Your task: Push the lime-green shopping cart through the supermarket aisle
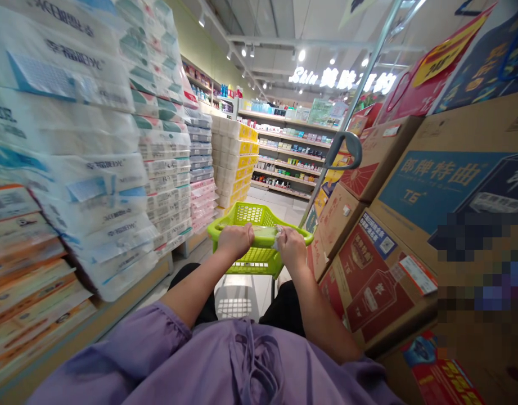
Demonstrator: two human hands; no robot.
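Note:
A lime-green shopping cart (249,214) with a mesh basket stands directly in front of me. My left hand (237,241) is closed around its handle (264,235), left of the middle. Farther right on the same bar, my right hand (291,246) is wrapped round it too. A crumpled whitish scrap (278,236), perhaps tissue or plastic film, shows at the right hand's fingers; I cannot tell whether it is held or stuck to the bar. The basket's inside is partly hidden by the handle and hands.
Tall stacks of wrapped paper packs (94,129) line the left side. Printed cartons (368,281) are piled close on the right, beside a metal pole with a grey loop handle (355,151). Stocked shelves (288,149) cross the far end, beyond a pale tiled aisle (271,198).

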